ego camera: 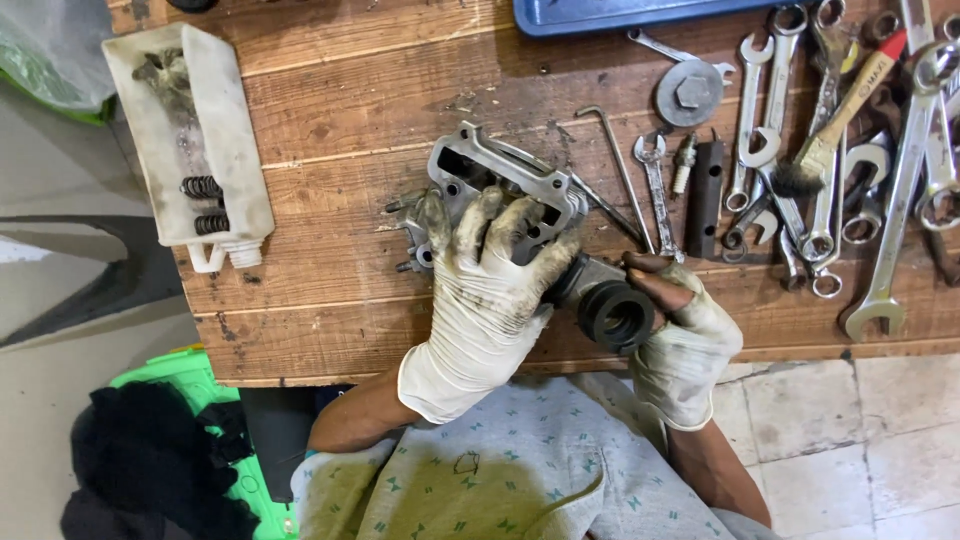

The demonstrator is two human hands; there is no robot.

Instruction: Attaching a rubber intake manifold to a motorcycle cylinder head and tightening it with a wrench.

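A grey metal engine cylinder head (500, 180) lies on the wooden workbench (350, 120). My left hand (485, 290), in a dirty white glove, presses down on top of it with fingers spread over the casting. A black rubber intake boot (612, 312) sticks out from the head's near right side. My right hand (680, 330), in a torn dirty glove with bare fingertips, grips that boot from the right.
Several wrenches (820, 150) lie spread at the right, with a brush (830, 130), an L-shaped hex key (615, 165), a spark plug (684, 160) and a black bar (705, 195). A white plastic tray (185, 140) holds valve springs at the left. A blue tray (620, 15) sits at the far edge.
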